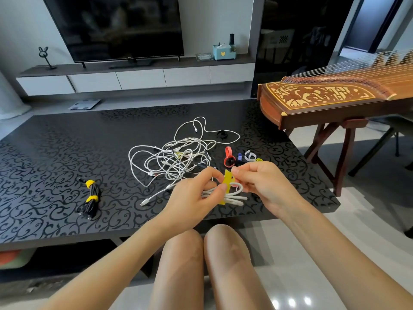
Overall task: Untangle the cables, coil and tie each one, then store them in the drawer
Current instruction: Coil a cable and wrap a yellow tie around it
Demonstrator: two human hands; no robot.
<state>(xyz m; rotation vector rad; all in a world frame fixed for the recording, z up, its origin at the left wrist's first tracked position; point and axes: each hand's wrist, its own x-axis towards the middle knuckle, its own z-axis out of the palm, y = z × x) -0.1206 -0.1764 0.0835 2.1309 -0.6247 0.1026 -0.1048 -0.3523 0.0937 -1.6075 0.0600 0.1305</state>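
While my left hand (194, 193) grips the white cable coil (232, 194) above the bench (55, 153), my right fingers (240, 170) pinch its yellow tie (228, 186); tangled cables (174, 157) lie at eleven o'clock. TV (116, 25) logo unreadable.

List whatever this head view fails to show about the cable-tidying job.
- Storage drawer: none open; which of the white TV-unit drawers, if any, is meant cannot be told.
- White coiled cable: its left part hidden by the left hand; plugs unseen.
- Yellow strap tie: its upper end covered by the right hand, so fastening unclear.
- White cable tangle: strands overlap, cable count unclear.
- Black bundled cable: connectors too small.
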